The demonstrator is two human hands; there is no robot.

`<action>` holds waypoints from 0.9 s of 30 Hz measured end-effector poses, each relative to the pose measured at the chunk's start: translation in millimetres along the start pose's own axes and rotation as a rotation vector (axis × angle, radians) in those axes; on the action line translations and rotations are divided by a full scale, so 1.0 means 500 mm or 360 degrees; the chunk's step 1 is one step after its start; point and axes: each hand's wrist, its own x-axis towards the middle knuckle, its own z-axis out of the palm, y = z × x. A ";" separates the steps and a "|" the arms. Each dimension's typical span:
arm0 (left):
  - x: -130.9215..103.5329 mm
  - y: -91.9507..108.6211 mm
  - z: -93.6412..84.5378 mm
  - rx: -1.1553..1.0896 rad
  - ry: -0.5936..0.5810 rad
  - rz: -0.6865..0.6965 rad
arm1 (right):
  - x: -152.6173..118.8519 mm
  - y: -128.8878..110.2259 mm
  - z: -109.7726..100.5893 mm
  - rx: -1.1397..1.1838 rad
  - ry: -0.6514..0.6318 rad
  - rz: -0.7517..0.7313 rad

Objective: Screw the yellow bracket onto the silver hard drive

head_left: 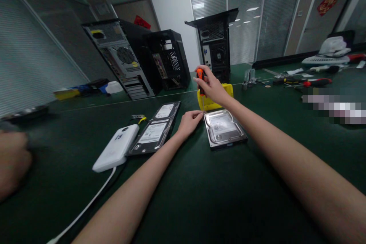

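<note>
My right hand (213, 87) grips a screwdriver (200, 73) with an orange and black handle, held upright with its shaft pointing down. The tip is at the far left corner of a silver hard drive (221, 124) lying label up on the table. My left hand (188, 122) rests on the table left of that drive, fingers closed together, their tips at the screwdriver's tip. Whatever those fingertips pinch is too small to make out. Behind the drive stands a yellow container (228, 90), partly hidden by my right hand.
Two more hard drives (151, 131) lie at the left beside a white power bank (117, 148) with a white cable. Computer cases (137, 57) stand at the back. Pliers (317, 82) and loose tools lie at the right. Another person's blurred hand (13, 162) is at the left edge.
</note>
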 end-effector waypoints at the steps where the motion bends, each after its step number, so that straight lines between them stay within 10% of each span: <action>1: 0.000 -0.001 0.000 0.0010 0.0000 -0.0001 | 0.000 0.001 0.000 -0.0003 0.0011 0.0002; 27: -0.003 0.007 0.000 0.0004 -0.0018 -0.0003 | -0.001 0.012 -0.005 -0.0026 0.0020 -0.0007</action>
